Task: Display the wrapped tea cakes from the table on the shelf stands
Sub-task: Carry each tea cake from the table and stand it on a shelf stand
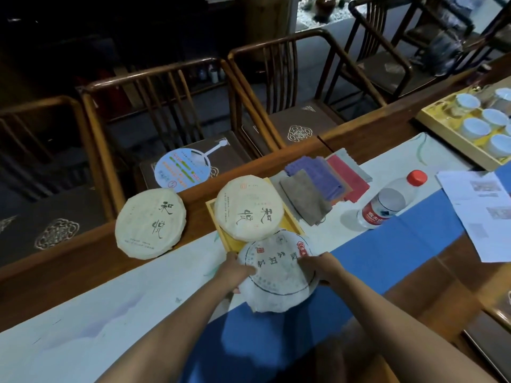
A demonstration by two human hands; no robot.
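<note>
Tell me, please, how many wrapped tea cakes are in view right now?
3: one tea cake on the table's far left edge, one in the yellow tray, one gripped by left hand and right hand. None looks hidden.

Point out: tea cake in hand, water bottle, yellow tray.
held tea cake point(279, 275), head view, centre of its wrapper face.
water bottle point(387, 203), head view, clear body above the red label.
yellow tray point(225, 240), head view, bare left rim.
</note>
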